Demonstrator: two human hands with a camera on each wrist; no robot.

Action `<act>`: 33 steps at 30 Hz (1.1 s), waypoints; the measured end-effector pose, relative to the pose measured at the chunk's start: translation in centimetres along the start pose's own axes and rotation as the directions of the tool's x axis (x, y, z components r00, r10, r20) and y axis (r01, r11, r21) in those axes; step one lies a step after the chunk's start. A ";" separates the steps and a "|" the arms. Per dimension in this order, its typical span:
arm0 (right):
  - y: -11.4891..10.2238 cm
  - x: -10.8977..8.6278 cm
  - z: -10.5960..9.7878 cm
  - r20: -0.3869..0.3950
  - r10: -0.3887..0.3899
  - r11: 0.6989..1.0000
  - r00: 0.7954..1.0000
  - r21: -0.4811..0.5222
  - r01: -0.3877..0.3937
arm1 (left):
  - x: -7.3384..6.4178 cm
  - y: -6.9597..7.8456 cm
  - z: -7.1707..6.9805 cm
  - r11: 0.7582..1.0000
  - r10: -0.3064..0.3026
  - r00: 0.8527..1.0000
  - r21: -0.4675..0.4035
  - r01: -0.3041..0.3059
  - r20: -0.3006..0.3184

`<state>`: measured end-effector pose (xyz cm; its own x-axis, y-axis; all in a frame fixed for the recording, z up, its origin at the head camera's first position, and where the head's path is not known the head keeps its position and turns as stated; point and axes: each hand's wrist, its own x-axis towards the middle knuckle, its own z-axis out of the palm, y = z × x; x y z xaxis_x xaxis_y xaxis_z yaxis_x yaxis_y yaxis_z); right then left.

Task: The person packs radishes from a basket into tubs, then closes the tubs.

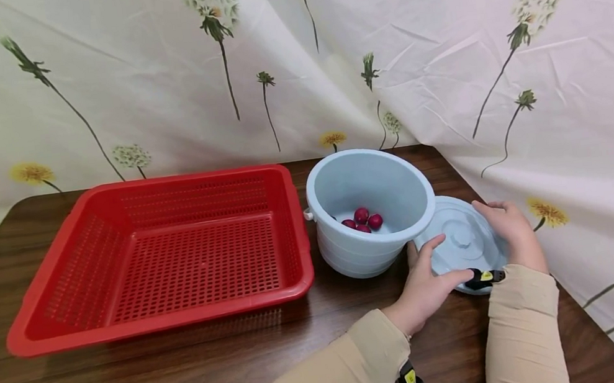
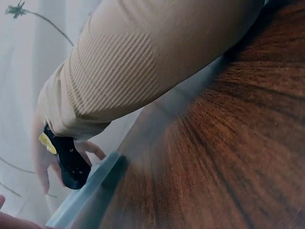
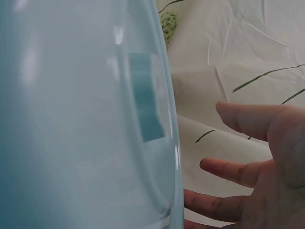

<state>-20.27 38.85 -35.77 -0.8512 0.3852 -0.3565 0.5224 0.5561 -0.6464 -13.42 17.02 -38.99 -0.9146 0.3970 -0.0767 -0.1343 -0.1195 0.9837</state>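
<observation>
A round light blue lid [image 1: 478,245] with a raised centre lies on the table, right of a light blue bucket [image 1: 358,251]. Beside the lid's left edge is my left hand [image 1: 423,288], thumb and fingers spread apart. On the opposite side my right hand [image 1: 513,232] has its fingers at the lid's right rim. In the right wrist view the fingers of my right hand [image 3: 267,167] are extended and separated, near a curved blue plastic edge. Neither hand visibly grips the lid. Inside the bucket sit several small, round, dark red things [image 1: 362,215], their kind unclear.
Left of the bucket stands a large red perforated basket [image 1: 158,322], with nothing seen in it. The dark wooden table [image 1: 192,378] is bordered at the back and right by a flower-printed white cloth [image 1: 160,76].
</observation>
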 end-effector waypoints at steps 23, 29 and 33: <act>-2.2 -2.2 -1.2 -0.267 0.143 0.757 0.953 0.649 0.068 | -2.7 1.9 0.2 0.812 0.371 0.887 0.367 -0.453 0.275; -3.5 -3.4 -1.6 -0.307 0.116 0.653 0.944 0.740 0.160 | -3.9 3.0 0.4 0.740 0.431 0.854 0.427 -0.520 0.293; -4.0 -4.2 -1.9 -0.346 0.089 0.585 0.934 0.777 0.232 | -4.8 4.1 0.5 0.694 0.478 0.829 0.454 -0.559 0.290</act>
<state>-18.73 36.39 -30.37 -0.7312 0.6639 -0.1570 0.0684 -0.1577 -0.9851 -9.43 15.06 -34.57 -0.7119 0.5362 0.4535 0.5907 0.1080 0.7996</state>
